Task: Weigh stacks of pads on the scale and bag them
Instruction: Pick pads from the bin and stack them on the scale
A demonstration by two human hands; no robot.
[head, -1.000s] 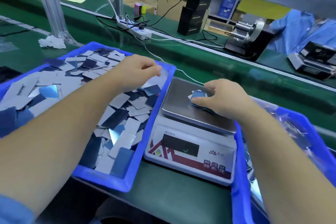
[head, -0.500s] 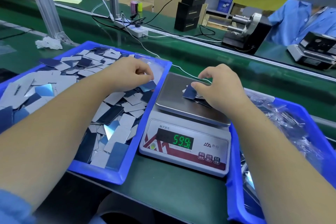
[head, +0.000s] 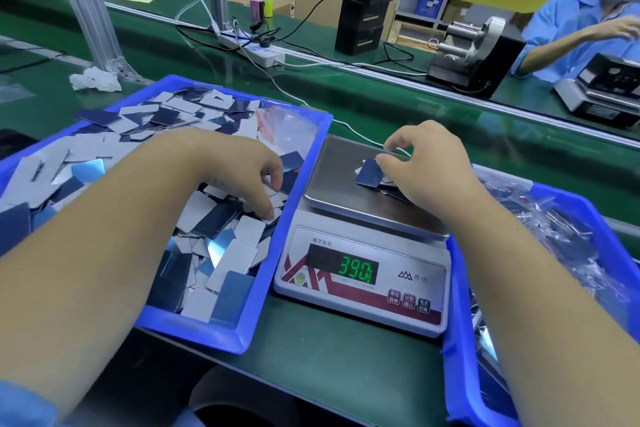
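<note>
A white digital scale [head: 360,274] stands between two blue trays, its display reading 390. On its steel pan [head: 332,177] lies a small stack of pads [head: 369,174] with a dark blue one on top. My right hand [head: 429,166] covers the stack's right side; the thumb tip touches the top pad, the curled fingers hide the rest. My left hand [head: 239,170] reaches down into the loose grey and blue pads [head: 214,218] of the left tray [head: 194,329], with curled fingertips pinching a pad near the tray's right wall.
The right blue tray [head: 457,288] holds bagged pads in clear plastic. Empty clear bags [head: 287,128] lie at the left tray's far corner. A power strip [head: 252,48] and cables lie behind on the green belt, with another worker [head: 568,31] and a second scale [head: 602,94] at far right.
My left hand has dropped from above the tray into the pads by its right wall. My right hand stays on the stack, index finger lifted. The display went from 59.9 to 390.
</note>
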